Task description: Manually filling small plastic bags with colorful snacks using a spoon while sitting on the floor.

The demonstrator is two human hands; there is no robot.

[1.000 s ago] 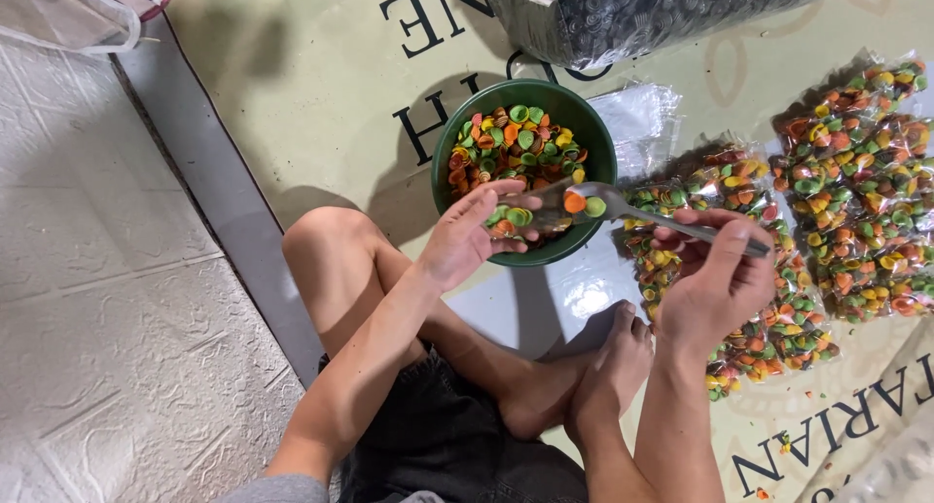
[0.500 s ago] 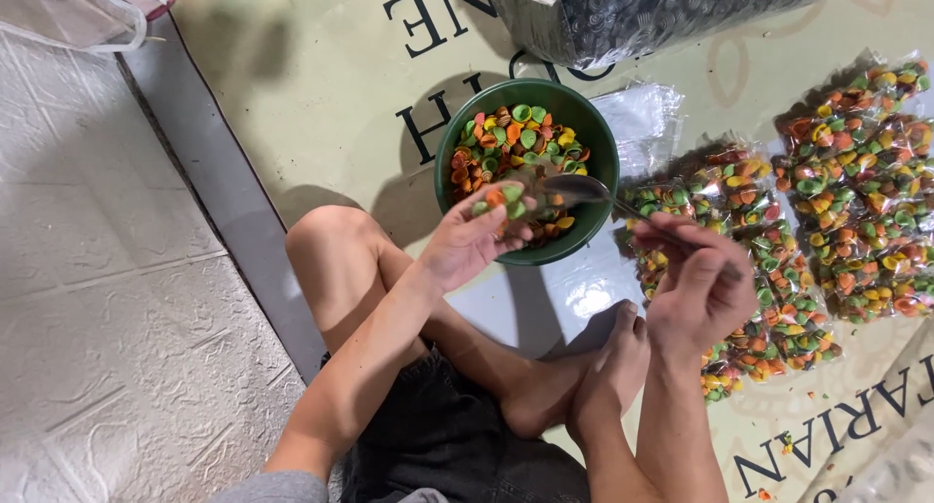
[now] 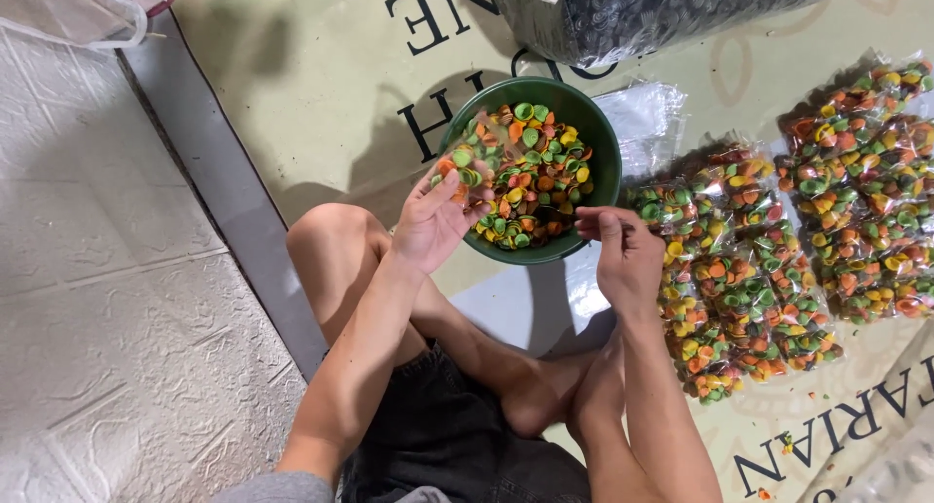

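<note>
Head view: small clear bag [image 3: 465, 168], part-filled with colourful shell-shaped snacks, held in the left hand [image 3: 435, 221] over the near-left rim of the green bowl [image 3: 603, 153]. Left fingers [image 3: 443, 187] curled, pinching the bag at its mouth, bag tilted toward the bowl. Right hand [image 3: 623, 255] sits just beside the bowl's near-right rim, fingers bunched together; looks like they pinch something thin, cannot tell what, maybe nothing. Bowl holds a heap of loose snacks [image 3: 535, 167], green, orange, yellow, pink. To do this step well, judging from the pose: keep the bag mouth open and over the bowl so strays fall back in, support the bag from below, do not overfill so the top can close. Changed since the earlier frames: a second ago the right hand held a metal spoon out over the bowl toward the bag; half a second ago the spoon was dipped in the bowl; now no spoon shows and the right hand has drawn back to the rim. Left hand has stayed at about the same spot, bag looks fuller. Outward: stack of empty clear bags [image 3: 647, 109] lies right of the bowl, filled snack packets [image 3: 808, 231] spread in rows further right on the printed floor mat [image 3: 321, 85]. Person sits cross-legged, bare knee [image 3: 331, 240] under the left arm. Dark patterned sack [image 3: 632, 12] at top, white textured floor [image 3: 107, 299] on the left.
</note>
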